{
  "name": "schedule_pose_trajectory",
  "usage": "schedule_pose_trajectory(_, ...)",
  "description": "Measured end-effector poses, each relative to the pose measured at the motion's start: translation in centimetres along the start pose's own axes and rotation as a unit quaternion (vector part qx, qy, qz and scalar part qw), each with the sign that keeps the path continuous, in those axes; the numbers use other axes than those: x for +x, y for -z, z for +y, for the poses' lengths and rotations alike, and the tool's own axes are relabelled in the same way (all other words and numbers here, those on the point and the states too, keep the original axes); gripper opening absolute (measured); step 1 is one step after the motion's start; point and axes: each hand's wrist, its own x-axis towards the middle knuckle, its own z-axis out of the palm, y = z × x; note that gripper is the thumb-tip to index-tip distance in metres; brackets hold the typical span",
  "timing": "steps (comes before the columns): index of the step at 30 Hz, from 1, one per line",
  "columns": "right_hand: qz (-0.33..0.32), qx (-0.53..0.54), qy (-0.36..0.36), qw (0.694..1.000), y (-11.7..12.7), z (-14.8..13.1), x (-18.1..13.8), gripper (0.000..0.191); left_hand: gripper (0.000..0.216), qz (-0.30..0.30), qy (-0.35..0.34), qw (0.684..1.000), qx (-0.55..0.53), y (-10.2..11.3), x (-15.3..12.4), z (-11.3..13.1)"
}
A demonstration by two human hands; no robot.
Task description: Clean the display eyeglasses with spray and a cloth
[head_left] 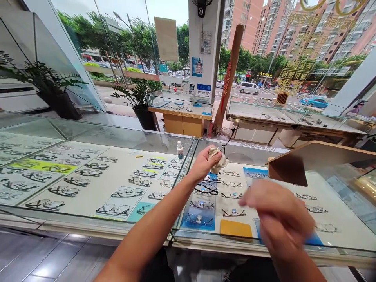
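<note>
My left hand (pixel 206 161) is closed on a crumpled beige cloth (pixel 217 159), held above the glass counter. A pair of eyeglasses (pixel 225 135) sticks up from the cloth, one dark temple showing; the grip on it is partly hidden by the fabric. Smeared by motion, my right hand (pixel 279 211) hovers over the counter's right part, apart from the cloth. Its fingers look bent, but I cannot make out whether they hold anything. Beyond my left forearm, a small white spray bottle (pixel 180 150) stands upright on the counter.
Rows of eyeglasses (pixel 113 209) lie inside the glass display counter (pixel 96 145). A yellow case (pixel 235 228) lies near its front edge. To the right, a brown tilted board (pixel 311 156) stands on the counter. Potted plants (pixel 143 102) and further display cases (pixel 182 113) stand by the windows.
</note>
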Motion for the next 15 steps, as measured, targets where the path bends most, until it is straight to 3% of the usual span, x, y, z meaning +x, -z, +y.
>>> schedule_pose_trajectory(1,0.046,-0.003,-0.024,0.999,-1.6,2.0,0.9,0.015,0.053,-0.003,0.003,1.0,-0.001,-0.1,-0.1,0.1)
schedule_pose_trajectory(2,0.053,0.0,-0.068,0.996,-3.1,4.0,1.7,0.014,0.054,-0.007,0.008,1.0,-0.003,-0.3,-0.1,0.2)
schedule_pose_trajectory(6,0.005,0.099,-0.189,0.977,-6.9,10.1,3.3,0.026,0.053,-0.04,0.026,0.999,-0.007,-0.7,-0.4,0.5)
schedule_pose_trajectory(10,0.023,0.188,-0.236,0.953,-7.2,12.0,2.8,0.028,0.05,-0.071,0.048,0.996,0.023,-0.5,-0.6,0.4)
schedule_pose_trajectory(15,0.021,0.234,-0.24,0.942,-7.0,12.9,2.3,0.027,0.05,-0.077,0.065,0.994,0.032,-0.4,-0.6,-0.4)
